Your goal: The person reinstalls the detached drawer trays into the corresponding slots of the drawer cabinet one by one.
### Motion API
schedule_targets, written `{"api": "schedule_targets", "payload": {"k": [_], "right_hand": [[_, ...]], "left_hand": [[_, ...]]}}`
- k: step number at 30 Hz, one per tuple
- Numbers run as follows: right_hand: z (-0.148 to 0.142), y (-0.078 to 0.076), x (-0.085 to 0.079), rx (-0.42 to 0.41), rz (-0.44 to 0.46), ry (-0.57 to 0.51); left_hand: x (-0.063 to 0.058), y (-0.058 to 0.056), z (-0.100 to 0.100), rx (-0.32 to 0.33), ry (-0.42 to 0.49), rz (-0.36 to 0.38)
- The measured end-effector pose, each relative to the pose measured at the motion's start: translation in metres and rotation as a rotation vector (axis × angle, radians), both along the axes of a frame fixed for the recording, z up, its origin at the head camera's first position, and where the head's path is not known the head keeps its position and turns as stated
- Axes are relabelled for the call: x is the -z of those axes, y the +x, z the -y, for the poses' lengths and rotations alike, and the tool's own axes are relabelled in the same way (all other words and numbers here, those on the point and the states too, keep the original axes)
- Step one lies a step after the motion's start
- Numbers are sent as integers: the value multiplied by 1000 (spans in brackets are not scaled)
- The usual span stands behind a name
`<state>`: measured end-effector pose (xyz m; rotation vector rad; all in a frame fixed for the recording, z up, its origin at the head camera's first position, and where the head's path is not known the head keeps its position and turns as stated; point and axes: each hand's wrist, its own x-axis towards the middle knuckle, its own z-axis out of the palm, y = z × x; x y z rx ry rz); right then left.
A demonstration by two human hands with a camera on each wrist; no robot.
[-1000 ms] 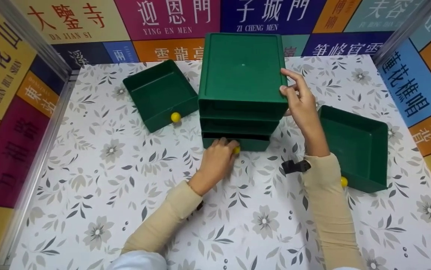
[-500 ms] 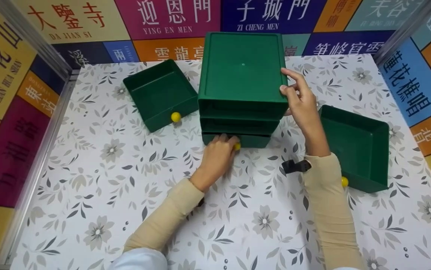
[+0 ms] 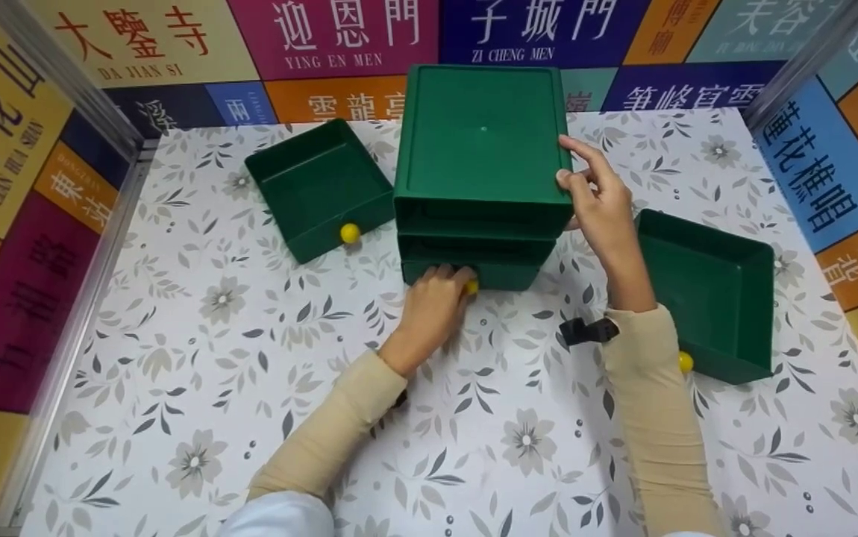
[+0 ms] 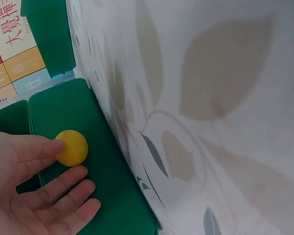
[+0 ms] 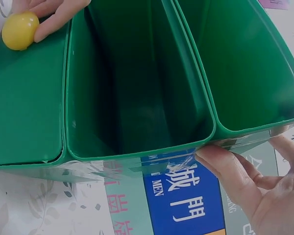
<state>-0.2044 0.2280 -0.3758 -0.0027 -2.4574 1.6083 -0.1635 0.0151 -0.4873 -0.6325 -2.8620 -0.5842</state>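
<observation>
A green drawer cabinet (image 3: 483, 134) stands at the back middle of the table, its upper two slots without drawers. In its bottom slot sits a drawer (image 3: 507, 277), with its front level with the cabinet's face. My left hand (image 3: 434, 306) presses on that front with fingers spread; the thumb touches the yellow ball knob (image 4: 72, 148) and the index fingertip lies just below it in the left wrist view. My right hand (image 3: 604, 201) rests its fingertips against the cabinet's right side near the top edge. Its thumb (image 5: 225, 166) lies on the side wall in the right wrist view.
One loose green drawer (image 3: 321, 183) lies left of the cabinet, another drawer (image 3: 712, 291) on the right, beside my right forearm. Each has a yellow knob on its front. A floral cloth (image 3: 198, 358) covers the table; printed panels (image 3: 354, 37) wall its back and sides.
The bottom drawer has slid back into the cabinet, my left hand moving with it. My right hand stays at the cabinet's side; the loose drawers have not moved.
</observation>
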Motion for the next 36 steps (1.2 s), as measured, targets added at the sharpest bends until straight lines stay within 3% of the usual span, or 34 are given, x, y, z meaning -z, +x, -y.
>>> {"api": "schedule_targets", "payload": {"k": [7,14,21,30,36], "right_hand": [[2,1,-2,-2,5,2],[11,15,-20,-23,-19,1],[2,1,0,-12,-27,12],[14,15,-21,-28,-31,-22],[12,16,-21,-21,-18,-33]], "left_hand": [[0,-2,1,-10,-17,38],[4,-2,2,19,-13,6],[5,-4,5,62,3,20],[2,-4,18,97,38,-7],[-8,-6,32,37,42,29]]}}
